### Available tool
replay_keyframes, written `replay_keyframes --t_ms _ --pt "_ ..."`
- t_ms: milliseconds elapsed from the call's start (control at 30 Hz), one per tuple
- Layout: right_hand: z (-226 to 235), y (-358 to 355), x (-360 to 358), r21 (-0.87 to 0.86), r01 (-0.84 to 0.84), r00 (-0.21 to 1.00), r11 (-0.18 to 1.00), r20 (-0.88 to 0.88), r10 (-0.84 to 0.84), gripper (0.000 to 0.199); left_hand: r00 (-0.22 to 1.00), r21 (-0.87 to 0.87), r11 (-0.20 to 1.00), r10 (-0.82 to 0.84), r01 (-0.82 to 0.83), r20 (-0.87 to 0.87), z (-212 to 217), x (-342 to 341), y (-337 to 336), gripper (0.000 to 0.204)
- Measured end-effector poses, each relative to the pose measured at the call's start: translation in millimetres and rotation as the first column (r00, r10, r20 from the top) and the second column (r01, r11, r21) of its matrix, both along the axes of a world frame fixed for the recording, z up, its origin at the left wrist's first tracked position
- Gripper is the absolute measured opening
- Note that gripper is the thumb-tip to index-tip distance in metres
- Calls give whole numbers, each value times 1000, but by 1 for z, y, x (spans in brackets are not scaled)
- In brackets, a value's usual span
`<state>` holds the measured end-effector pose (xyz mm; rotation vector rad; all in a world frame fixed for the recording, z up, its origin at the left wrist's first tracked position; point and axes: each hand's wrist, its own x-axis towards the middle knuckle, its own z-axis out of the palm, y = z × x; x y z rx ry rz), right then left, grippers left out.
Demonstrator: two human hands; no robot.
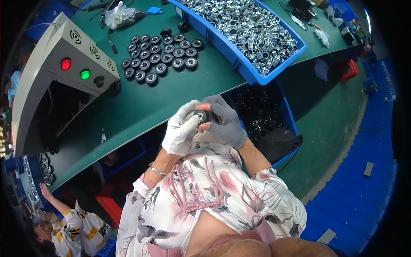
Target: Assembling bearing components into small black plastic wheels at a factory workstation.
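Head view, obs. 1:
— Where is the part?
— Centre of frame. A small black round part with a silvery centre [200, 116] sits between both hands, just below the near edge of the green workbench [141, 107].
— Grip?
— Left hand [180, 132], white glove, is closed around the part from the left, thumb across its face. Right hand [227, 124], grey glove with bare fingertips, pinches it from the right.
— Surroundings?
— Rows of black rollers [160, 58] stand on the bench, upper centre. Blue bin of silvery rings [248, 30] at upper right. Grey control box [64, 73] with a red and a green lamp at upper left. Second blue bin of dark parts [261, 115] lies under the bench, just right of the hands.
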<state>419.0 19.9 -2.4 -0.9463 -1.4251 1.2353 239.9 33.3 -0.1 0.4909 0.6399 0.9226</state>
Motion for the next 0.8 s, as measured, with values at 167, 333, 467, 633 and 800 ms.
replay_keyframes --t_ms 167,333,467,633,800 --pt "0 1 -1 -40 3 1000 999 -6 -3 41 1000 -11 1000 -11 11 21 -18 -3 -4 59" --pt "6 9 0 155 38 968 987 241 -75 42 1000 -42 999 15 -14 26 -6 1 -3 57" --pt "4 18 2 567 6 802 824 490 -342 41 934 173 985 52 10 -352 -2 -3 -5 50" --pt "14 18 -11 561 54 790 826 481 -379 39 918 315 943 31 103 -395 -5 -7 -1 38" --pt "10 15 -9 537 52 825 842 452 -339 41 986 208 976 -35 69 -166 -3 -7 -3 36"
